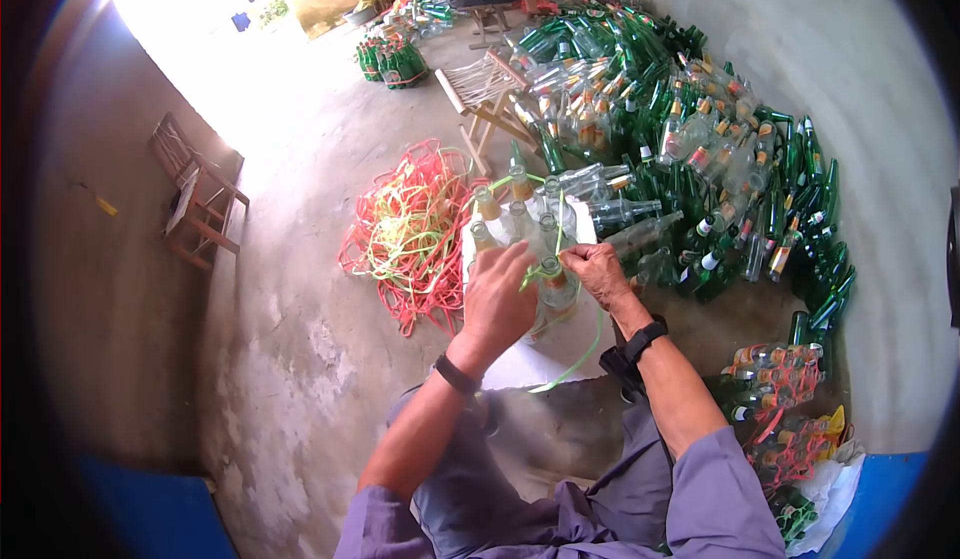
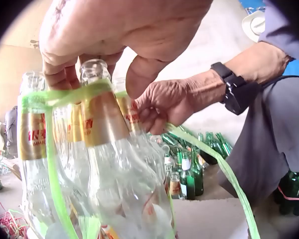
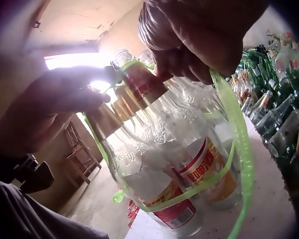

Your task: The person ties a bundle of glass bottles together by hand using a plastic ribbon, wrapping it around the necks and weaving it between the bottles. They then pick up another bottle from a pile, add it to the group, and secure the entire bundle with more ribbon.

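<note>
A cluster of clear glass bottles (image 2: 107, 164) with gold neck labels stands upright before me. A green plastic strap (image 3: 241, 134) circles the necks, and another loop runs round the lower bodies. My left hand (image 1: 497, 294), blurred in the head view, curls over the near necks, its fingers at the upper loop and partly hidden behind a bottle top. At the right side of the necks, my right hand (image 1: 600, 274) pinches the strap between thumb and fingers. A loose tail of strap hangs below that hand. The bottles rest on a white surface (image 1: 520, 364) between my knees.
Red and green straps lie in a tangled heap (image 1: 410, 239) on the floor to the left. Many green and clear bottles (image 1: 700, 149) are piled along the right wall. A wooden folding stool (image 1: 485, 89) stands ahead; a wooden chair (image 1: 195, 194) is by the left wall.
</note>
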A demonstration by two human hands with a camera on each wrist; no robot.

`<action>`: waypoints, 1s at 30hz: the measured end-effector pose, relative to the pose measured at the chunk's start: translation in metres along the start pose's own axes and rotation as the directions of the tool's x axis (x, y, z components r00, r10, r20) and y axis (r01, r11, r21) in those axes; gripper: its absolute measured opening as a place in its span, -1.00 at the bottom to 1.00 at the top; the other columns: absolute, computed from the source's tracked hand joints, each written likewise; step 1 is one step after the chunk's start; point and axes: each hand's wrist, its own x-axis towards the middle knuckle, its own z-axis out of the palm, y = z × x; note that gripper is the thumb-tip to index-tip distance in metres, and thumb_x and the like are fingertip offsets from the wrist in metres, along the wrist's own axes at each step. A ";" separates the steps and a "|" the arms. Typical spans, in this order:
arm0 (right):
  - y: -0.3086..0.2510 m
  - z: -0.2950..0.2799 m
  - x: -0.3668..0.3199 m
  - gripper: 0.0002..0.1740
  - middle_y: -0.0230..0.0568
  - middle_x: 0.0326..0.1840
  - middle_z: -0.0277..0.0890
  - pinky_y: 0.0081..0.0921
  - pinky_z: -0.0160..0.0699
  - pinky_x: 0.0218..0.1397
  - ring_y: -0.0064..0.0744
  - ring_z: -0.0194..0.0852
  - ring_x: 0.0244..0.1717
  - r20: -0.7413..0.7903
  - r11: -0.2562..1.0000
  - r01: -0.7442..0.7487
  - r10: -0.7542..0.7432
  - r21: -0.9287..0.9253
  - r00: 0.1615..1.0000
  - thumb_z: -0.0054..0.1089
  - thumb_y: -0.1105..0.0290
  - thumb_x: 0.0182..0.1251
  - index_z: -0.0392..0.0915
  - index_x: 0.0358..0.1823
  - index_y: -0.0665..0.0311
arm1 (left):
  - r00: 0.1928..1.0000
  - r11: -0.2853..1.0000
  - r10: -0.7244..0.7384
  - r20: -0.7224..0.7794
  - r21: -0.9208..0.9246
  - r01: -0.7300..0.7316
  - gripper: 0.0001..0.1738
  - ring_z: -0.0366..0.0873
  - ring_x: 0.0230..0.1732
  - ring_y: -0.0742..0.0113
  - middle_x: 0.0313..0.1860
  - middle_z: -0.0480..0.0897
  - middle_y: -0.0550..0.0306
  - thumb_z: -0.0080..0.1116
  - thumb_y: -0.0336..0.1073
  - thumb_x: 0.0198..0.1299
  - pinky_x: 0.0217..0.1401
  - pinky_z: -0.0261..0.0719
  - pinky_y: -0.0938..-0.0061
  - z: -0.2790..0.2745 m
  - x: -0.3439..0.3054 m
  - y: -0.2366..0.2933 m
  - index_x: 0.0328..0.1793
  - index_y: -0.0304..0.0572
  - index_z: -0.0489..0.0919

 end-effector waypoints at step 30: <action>0.035 0.025 0.031 -0.60 -0.12 -0.64 0.63 -0.37 0.54 -0.42 -0.53 0.51 -0.62 -0.049 0.998 -0.055 0.057 0.041 0.997 0.47 0.12 0.11 0.70 -0.53 0.38 | 0.954 0.997 0.063 0.294 0.030 -0.075 -0.28 0.54 0.01 0.18 -0.18 0.72 0.28 0.09 -0.55 -0.06 0.31 0.25 0.13 0.016 0.054 -0.028 0.37 -0.12 0.44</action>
